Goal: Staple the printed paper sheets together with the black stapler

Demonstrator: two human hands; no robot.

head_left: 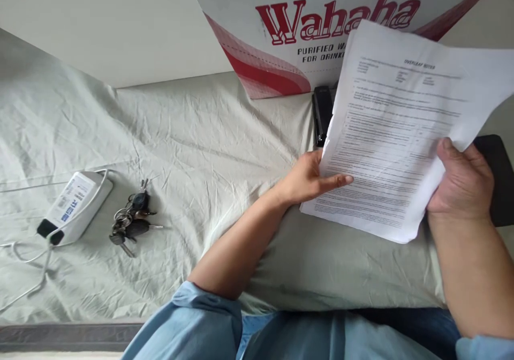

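Before the carton (277, 76), pinching papers (385, 135) in closed fingers of left hand (305, 178) and right hand (461, 183); apparently mid-squaring, next needing level edges.

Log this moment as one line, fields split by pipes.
left hand: holding papers, left edge | right hand: holding right edge | carton: standing behind papers | keys: lying on cloth

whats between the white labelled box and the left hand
In the head view, a bunch of keys lies on the wrinkled cloth between the white labelled box and the left hand, nearer the box.
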